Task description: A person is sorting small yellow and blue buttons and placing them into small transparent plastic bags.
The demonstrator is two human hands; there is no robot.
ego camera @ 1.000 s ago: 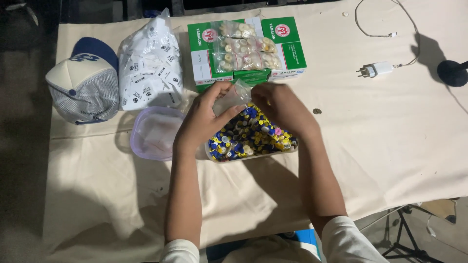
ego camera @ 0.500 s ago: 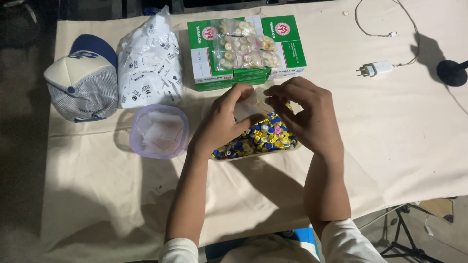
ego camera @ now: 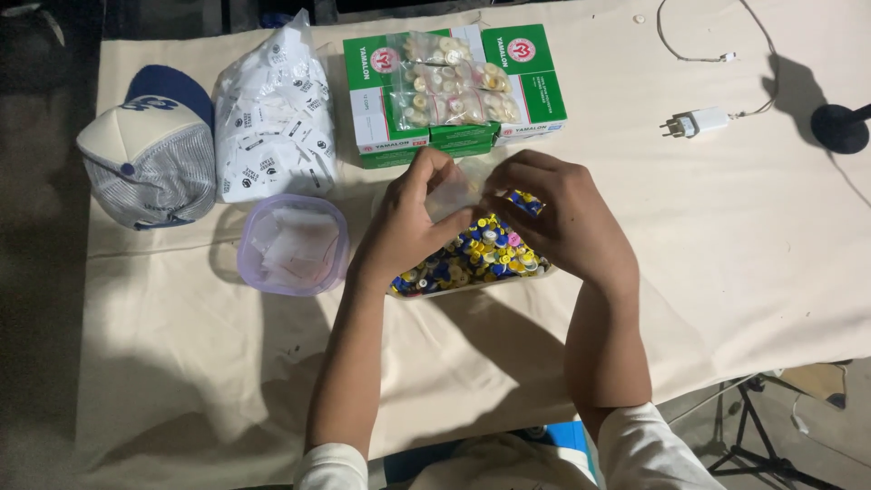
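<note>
Scanning left to right: a white and blue cap sat at the far left of the cloth-covered table. Just right of it stood a white printed bag, tied at the top. Near side of that bag was a round clear tub with small white slips inside.

My left hand was curled, thumb and fingertips pinched on the left edge of a small clear plastic bag. My right hand was curled too, fingertips pinched on the right edge of the same bag. Both hands held it between them, just above the tray of coloured buttons, at the middle of the table. Bag contents: could not tell, too see-through and half hidden by my fingers. The tray held mostly blue and yellow pieces, a few pink, and lay partly under both hands.

Far side of my hands were green and white boxes lying side by side, with clear packets of pale buttons on top.

Further right: a white charger plug with its cable running to the far edge, well apart from my hands. At the far right edge, a dark round base.
</note>
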